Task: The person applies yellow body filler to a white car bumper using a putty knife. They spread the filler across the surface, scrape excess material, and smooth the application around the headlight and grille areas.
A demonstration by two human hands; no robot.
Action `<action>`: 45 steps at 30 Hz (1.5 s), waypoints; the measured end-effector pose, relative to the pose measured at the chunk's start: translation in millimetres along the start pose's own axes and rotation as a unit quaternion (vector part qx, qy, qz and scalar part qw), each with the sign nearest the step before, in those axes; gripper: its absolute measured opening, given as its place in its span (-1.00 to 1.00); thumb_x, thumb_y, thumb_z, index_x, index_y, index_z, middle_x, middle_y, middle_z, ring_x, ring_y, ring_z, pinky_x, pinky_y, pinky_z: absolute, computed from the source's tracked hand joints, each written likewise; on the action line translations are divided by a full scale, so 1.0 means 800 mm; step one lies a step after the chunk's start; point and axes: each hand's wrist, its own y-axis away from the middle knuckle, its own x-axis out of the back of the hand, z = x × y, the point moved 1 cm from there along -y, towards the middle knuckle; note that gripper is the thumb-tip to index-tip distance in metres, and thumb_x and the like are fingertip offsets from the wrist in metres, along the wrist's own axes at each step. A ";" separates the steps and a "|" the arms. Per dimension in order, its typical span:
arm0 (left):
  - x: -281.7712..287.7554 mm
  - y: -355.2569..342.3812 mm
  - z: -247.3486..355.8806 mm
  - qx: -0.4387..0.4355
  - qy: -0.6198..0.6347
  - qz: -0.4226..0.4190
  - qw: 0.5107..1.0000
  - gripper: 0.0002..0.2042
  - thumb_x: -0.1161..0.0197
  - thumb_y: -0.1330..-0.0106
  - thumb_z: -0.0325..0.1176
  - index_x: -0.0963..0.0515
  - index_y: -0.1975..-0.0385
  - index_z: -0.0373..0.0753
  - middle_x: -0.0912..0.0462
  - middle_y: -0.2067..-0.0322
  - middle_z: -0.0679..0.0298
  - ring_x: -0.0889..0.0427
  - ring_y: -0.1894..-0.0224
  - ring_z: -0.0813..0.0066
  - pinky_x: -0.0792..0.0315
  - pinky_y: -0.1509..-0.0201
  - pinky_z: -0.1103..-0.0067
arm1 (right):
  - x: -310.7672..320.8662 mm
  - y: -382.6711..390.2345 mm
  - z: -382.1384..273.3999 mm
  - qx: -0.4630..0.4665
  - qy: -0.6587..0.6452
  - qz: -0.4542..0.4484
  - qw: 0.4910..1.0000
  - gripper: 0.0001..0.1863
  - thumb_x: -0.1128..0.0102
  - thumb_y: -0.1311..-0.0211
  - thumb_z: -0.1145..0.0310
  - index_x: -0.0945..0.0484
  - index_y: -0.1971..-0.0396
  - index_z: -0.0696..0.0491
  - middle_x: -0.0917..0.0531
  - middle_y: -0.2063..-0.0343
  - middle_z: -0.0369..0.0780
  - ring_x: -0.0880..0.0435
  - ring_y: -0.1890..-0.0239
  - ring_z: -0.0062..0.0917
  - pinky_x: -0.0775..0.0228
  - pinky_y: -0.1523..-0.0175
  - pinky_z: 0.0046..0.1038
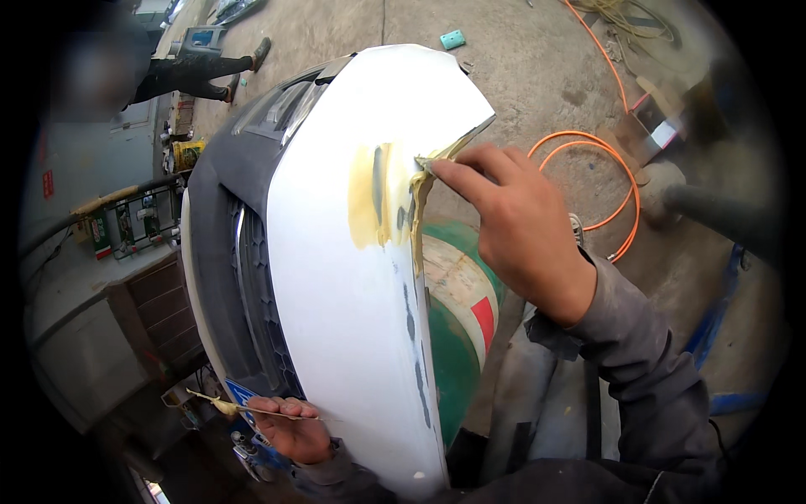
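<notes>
A white car bumper (336,294) with a black grille stretches in front of me. Pale yellow body filler (365,206) covers a patch near its right edge, with grey streaks in and below it. At that edge my right hand (529,218) pinches a small putty spreader (426,164), its tip against the filler; the fingers hide most of it. My left hand (294,428), low over the bumper's near left side, grips a thin putty board (277,412) seen almost edge-on. A lump of yellow filler (225,406) sits on the board's far left end.
Beneath the bumper's right side stands a green and white drum (457,286). An orange hose (634,206) coils on the concrete floor to the right. At upper left another person's legs (197,74) show. Shelving with cans (138,223) lines the left.
</notes>
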 end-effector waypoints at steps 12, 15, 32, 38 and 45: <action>-0.004 0.004 0.001 -0.016 -0.030 0.102 0.994 -0.87 -0.08 -0.37 -0.49 -0.32 0.17 -0.35 -0.62 0.29 0.00 -0.69 0.19 0.25 -0.67 0.14 0.33 | 0.035 0.001 0.007 -0.051 -0.153 -0.059 0.985 -0.54 0.11 -0.02 0.78 -0.56 0.08 0.15 -0.57 0.22 -0.06 -0.59 0.18 -0.18 -0.40 0.07 -0.39; -0.002 -0.001 0.001 -0.009 -0.036 0.093 0.995 -0.86 -0.10 -0.36 -0.48 -0.32 0.18 -0.35 -0.62 0.30 0.01 -0.69 0.20 0.26 -0.67 0.16 0.34 | 0.027 -0.020 0.030 -0.047 -0.128 -0.030 0.990 -0.56 0.16 -0.04 0.77 -0.56 0.11 0.15 -0.59 0.23 -0.06 -0.60 0.18 -0.17 -0.40 0.08 -0.36; 0.006 0.005 0.004 -0.002 -0.060 0.098 0.993 -0.87 -0.10 -0.37 -0.47 -0.32 0.21 -0.34 -0.61 0.34 0.00 -0.68 0.25 0.25 -0.67 0.19 0.37 | -0.015 0.097 -0.072 0.056 -0.094 -0.005 0.994 -0.54 -0.13 0.09 0.48 -0.59 0.06 0.08 -0.56 0.15 -0.17 -0.54 0.12 -0.29 -0.44 -0.02 -0.18; 0.004 0.003 0.002 -0.002 -0.032 0.087 0.996 -0.86 -0.12 -0.35 -0.51 -0.31 0.21 -0.37 -0.60 0.33 -0.03 -0.68 0.24 0.21 -0.66 0.13 0.35 | -0.017 0.091 -0.070 0.034 -0.170 0.060 0.983 -0.52 -0.18 0.16 0.58 -0.62 0.09 0.07 -0.56 0.15 -0.17 -0.54 0.11 -0.28 -0.45 -0.06 -0.23; 0.004 -0.001 0.000 0.006 -0.030 0.083 0.996 -0.85 -0.13 -0.34 -0.50 -0.32 0.21 -0.36 -0.61 0.33 -0.02 -0.68 0.26 0.21 -0.66 0.15 0.37 | -0.057 0.148 -0.109 -0.019 -0.178 0.090 0.980 -0.57 -0.24 0.10 0.58 -0.65 0.11 0.01 -0.54 0.11 -0.19 -0.52 0.05 -0.31 -0.45 -0.10 -0.21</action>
